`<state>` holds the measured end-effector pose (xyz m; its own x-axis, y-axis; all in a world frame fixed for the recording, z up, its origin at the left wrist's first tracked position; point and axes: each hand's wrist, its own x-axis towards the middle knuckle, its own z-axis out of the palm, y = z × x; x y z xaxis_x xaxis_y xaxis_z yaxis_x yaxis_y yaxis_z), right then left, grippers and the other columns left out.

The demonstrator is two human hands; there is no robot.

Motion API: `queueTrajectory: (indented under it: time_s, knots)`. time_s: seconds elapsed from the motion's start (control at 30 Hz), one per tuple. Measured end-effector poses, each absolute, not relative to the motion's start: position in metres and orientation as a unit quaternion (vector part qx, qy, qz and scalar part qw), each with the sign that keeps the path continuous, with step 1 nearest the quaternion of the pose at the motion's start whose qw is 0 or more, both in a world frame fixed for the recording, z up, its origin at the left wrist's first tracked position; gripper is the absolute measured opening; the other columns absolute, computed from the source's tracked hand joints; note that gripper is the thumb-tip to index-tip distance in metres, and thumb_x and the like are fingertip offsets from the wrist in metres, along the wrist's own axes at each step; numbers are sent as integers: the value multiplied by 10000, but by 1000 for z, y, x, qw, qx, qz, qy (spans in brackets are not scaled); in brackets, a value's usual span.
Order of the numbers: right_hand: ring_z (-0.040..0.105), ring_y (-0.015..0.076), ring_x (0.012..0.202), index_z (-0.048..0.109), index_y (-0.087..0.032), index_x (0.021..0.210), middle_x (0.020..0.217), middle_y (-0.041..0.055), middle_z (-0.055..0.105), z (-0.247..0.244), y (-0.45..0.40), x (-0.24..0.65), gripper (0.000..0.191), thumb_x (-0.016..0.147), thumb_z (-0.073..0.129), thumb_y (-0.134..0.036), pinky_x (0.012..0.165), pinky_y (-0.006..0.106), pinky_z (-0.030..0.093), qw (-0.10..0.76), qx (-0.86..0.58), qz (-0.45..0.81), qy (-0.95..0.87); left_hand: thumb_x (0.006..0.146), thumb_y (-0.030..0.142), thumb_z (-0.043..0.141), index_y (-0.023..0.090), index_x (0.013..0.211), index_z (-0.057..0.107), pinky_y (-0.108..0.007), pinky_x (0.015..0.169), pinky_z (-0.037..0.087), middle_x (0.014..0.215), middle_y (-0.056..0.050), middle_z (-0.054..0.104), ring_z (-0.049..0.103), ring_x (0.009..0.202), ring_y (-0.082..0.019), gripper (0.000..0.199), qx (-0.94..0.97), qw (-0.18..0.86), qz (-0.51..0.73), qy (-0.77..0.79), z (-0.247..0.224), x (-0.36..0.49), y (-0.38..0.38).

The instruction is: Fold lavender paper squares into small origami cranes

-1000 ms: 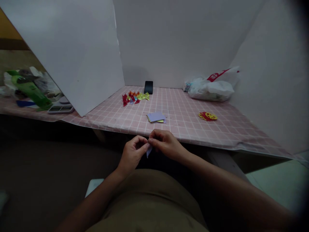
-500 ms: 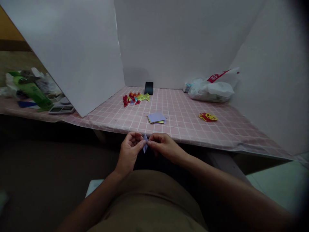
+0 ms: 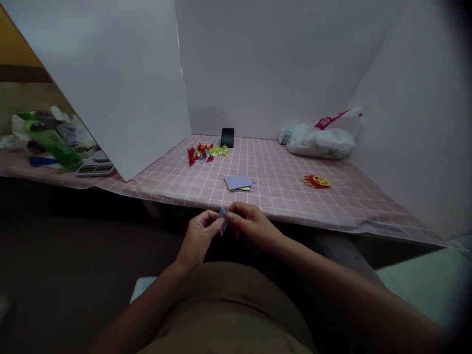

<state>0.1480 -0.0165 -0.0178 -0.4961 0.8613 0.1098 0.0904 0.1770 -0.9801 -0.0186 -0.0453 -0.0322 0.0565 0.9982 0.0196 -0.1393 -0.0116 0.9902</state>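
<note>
Thumb and fingers of the left hand [image 3: 197, 238] are closed on a small folded lilac paper [image 3: 222, 222], pinching it from one side; the right hand [image 3: 254, 225] has its thumb and fingertips drawn together at the paper's other side, touching it. The paper is between the two hands, in front of the table's near edge. Just beyond, on the pink checked tablecloth [image 3: 273, 196], lies a stack of paper squares [image 3: 238, 182], lilac on top. Farther back are colorful folded paper pieces [image 3: 202, 152], near a dark phone [image 3: 227, 137]. Red and yellow cutouts [image 3: 316, 181] lie to the right, with a white plastic bag [image 3: 320, 142] behind them.
</note>
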Motion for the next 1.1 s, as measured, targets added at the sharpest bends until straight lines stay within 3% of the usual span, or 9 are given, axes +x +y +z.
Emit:
queueTrajectory:
  time_s: [0.23,0.4,0.53,0.87,1.1]
  knots:
    - [492,86,552,546,-205,981,761,-40,545,-19,-15,145,217,863,656,-350,500,224,409,434,-331,536,-645,758,393,762,156,690,645,-246,616,392,642,17,591,497,609,-111,272,518,519,507,452,-32,-19,-44]
    - [513,107,656,594,-196,856,776,-18,552,-22,-15,144,103,848,671,-265,562,232,432,460,-320,484,-673,786,350,724,157,737,648,-247,639,430,665,14,611,535,632,-121,214,556,481,508,449,-32,-17,-45]
    - [531,116,693,599,-209,939,855,-1,572,-22,-17,144,110,855,659,-249,603,254,455,491,-330,449,-670,791,350,709,156,750,638,-244,591,458,684,1,644,564,604,-124,210,552,469,520,453,-31,-14,-46]
    - [535,153,775,615,-213,849,852,18,558,-21,-19,146,34,872,640,-209,641,276,458,476,-333,395,-712,804,311,705,169,767,639,-239,563,471,684,4,645,585,605,-130,161,563,411,544,467,-35,-13,-48]
    - [543,130,681,583,-194,843,793,0,593,-17,-21,146,65,881,621,-231,629,279,457,466,-340,446,-685,823,285,717,168,778,641,-236,594,477,717,4,654,585,618,-117,146,564,399,564,452,-35,-13,-50]
